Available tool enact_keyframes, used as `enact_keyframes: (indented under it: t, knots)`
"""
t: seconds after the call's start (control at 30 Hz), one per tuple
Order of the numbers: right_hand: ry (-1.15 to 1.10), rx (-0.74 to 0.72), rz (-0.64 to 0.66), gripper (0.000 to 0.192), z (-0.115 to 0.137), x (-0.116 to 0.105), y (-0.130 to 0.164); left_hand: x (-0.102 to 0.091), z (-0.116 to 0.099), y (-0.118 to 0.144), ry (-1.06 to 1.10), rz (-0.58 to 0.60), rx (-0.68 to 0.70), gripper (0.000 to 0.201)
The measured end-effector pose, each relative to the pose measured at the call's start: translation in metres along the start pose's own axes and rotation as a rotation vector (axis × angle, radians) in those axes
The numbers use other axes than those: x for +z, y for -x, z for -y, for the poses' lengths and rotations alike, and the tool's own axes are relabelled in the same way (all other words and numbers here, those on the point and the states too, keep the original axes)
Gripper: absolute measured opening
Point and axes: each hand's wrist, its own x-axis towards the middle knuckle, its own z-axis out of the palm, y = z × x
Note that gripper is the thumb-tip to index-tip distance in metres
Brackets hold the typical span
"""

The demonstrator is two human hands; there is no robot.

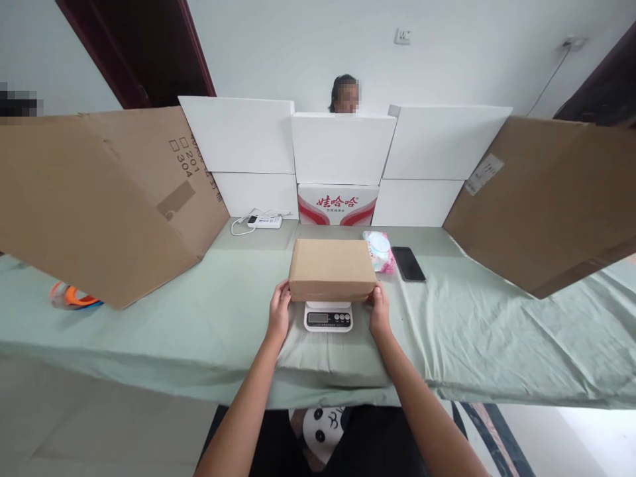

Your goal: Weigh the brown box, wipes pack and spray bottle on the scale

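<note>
A closed brown cardboard box (332, 268) rests on or just over a white kitchen scale (328, 318), whose display and buttons face me. My left hand (279, 308) grips the box at its near left corner, fingers curled round the side. At the near right corner, my right hand (379, 308) holds the same box in a matching way. The scale's weighing plate is mostly hidden under the box, so I cannot tell whether the full weight lies on it. No digits are readable on the display.
Behind the box lie a pink-and-white packet (379, 250) and a black phone (408, 264). A white power strip (265, 221) sits at the back left. Cardboard panels (124, 199) and white boxes (342, 149) wall the green-covered table (238, 298). A person (344, 93) is behind them.
</note>
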Motion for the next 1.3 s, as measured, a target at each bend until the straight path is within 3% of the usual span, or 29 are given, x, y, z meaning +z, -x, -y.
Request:
enact_keyframes:
  t: [0.27, 0.67, 0.9, 1.3]
  knots:
    - [0.014, 0.003, 0.026, 0.044, 0.006, -0.001, 0.0, 0.001, -0.002, 0.001, 0.001, -0.016, -0.017, 0.043]
    - [0.039, 0.008, -0.008, 0.045, 0.001, 0.001, -0.002, 0.003, -0.005, 0.003, 0.044, 0.061, -0.015, 0.058]
    - [0.07, 0.001, -0.029, 0.043, 0.008, 0.002, -0.005, 0.003, 0.0, 0.001, 0.096, 0.123, 0.027, 0.053]
    - [0.064, -0.018, -0.003, 0.043, 0.01, 0.004, -0.005, 0.003, 0.002, -0.001, 0.038, 0.095, 0.112, 0.044]
